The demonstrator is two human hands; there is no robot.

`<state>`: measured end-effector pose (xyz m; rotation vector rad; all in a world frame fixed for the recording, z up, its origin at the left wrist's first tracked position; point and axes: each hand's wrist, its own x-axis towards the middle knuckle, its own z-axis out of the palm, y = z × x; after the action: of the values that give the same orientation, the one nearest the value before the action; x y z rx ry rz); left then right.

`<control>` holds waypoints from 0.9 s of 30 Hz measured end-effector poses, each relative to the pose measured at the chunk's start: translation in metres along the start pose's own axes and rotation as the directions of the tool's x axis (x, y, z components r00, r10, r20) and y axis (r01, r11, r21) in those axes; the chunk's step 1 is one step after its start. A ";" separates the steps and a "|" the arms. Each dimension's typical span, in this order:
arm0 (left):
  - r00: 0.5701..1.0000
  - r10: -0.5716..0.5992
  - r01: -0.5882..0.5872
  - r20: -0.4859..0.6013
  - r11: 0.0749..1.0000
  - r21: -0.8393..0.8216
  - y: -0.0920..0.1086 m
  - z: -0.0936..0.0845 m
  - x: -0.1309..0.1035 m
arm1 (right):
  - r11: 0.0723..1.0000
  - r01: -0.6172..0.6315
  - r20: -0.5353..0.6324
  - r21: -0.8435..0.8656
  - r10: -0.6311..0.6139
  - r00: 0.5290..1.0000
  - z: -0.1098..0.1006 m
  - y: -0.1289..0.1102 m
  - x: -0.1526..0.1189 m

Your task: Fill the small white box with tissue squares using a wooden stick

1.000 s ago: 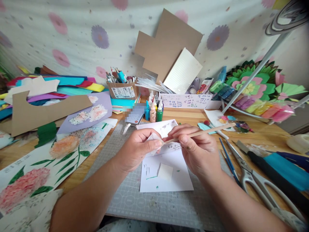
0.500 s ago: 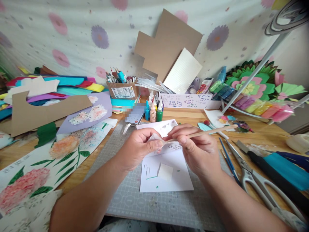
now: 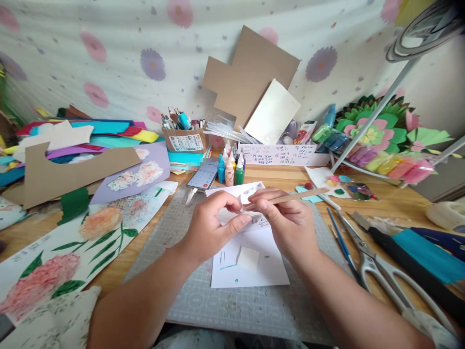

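A flat wooden stick (image 3: 298, 196) lies in my right hand (image 3: 288, 218), gripped between thumb and fingers, its far end pointing right. The stick's left end reaches the fingertips of my left hand (image 3: 212, 225). That hand is curled, with a small white tissue-like piece (image 3: 242, 209) at its fingertips, mostly hidden. Below both hands lies a white sheet (image 3: 225, 276) with green and dark marks. A small cream square (image 3: 248, 258) rests on that sheet. Behind the hands, a white paper (image 3: 218, 190) is partly covered.
A grey cutting mat (image 3: 189, 295) lies beneath the sheet. Paint bottles (image 3: 239, 172) and a phone (image 3: 202, 177) stand beyond it. To the right are scissors (image 3: 372, 261) and thin brushes (image 3: 343, 242). Painted flowers on paper (image 3: 98, 232) and cardboard (image 3: 39, 179) lie left.
My left thumb has come away from the index finger, and less of the white piece shows. The stick has shifted left with my right hand. The view has tilted slightly.
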<state>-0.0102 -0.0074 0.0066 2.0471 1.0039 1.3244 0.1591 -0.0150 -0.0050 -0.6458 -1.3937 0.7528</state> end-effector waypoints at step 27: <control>0.595 -0.081 -0.020 0.799 0.993 0.116 0.055 -0.006 -0.140 | 0.937 -0.234 0.335 -0.259 0.315 0.888 -0.034 -0.070 -0.024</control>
<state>-0.0346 -0.1520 -0.0277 2.3169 0.6634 0.1826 0.1980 -0.0765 0.0324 -0.9173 -1.7705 1.0004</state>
